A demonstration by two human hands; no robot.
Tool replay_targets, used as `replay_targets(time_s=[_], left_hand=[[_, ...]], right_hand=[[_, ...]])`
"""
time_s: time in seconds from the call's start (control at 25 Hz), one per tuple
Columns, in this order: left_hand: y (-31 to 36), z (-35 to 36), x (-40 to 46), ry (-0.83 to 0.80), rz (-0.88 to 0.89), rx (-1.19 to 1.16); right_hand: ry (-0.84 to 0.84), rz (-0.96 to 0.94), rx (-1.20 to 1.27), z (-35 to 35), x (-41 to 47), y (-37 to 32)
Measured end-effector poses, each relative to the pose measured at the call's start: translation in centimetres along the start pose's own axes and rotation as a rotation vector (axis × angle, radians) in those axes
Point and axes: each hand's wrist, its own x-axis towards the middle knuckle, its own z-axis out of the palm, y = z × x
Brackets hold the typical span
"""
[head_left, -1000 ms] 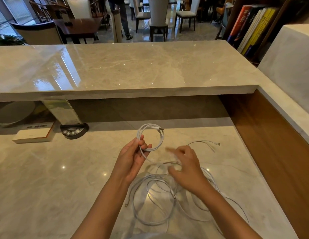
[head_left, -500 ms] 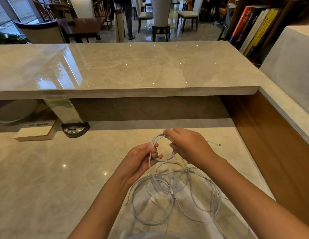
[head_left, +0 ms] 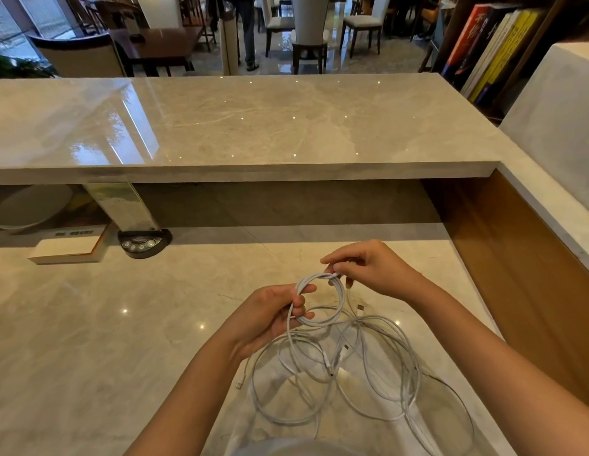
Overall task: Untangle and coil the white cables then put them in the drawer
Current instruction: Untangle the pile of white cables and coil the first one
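Pinching the small white cable coil (head_left: 321, 299): left hand (head_left: 270, 319) clamps its left side, right hand (head_left: 368, 269) nips the top, above the near counter (head_left: 89, 340). I see loose tangled cables (head_left: 335, 373) lying below; snagged tail could pull coil apart. Drawer unseen.

Glossy beige marble desk (head_left: 89, 340) under a raised ledge.
Loose white cables (head_left: 335, 373) lie tangled on it; a book (head_left: 67, 250) and a black base (head_left: 143, 240) sit far left.
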Motion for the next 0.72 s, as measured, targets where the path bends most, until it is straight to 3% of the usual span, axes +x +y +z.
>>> replay_targets(time_s=[0.16, 0.24, 0.4, 0.48, 0.6, 0.72], left_hand=[[0.1, -0.3, -0.1, -0.086, -0.047, -0.014], [0.0, -0.2, 0.4, -0.015, 0.021, -0.083], [-0.1, -0.6, 1.3, 0.167, 0.225, -0.411], [0.1, -1.0, 1.2, 0.157, 0.279, -0.505], [0.1, -0.4, 1.0, 0.109, 0.288, -0.505], [-0.6, 0.4, 0.8, 0.085, 0.272, -0.452]], right_hand=[[0.091, 0.085, 0.285, 0.5, -0.1, 0.5], [0.205, 0.123, 0.403, 1.6, 0.0, 0.5], [0.624, 0.203, 0.182, 3.1, -3.0, 0.8], [0.54, 0.393, 0.187, 4.4, -5.4, 1.2], [0.295, 0.638, 0.767, 6.5, -5.9, 0.8], [0.44, 0.61, 1.185, 5.6, -4.0, 1.0]])
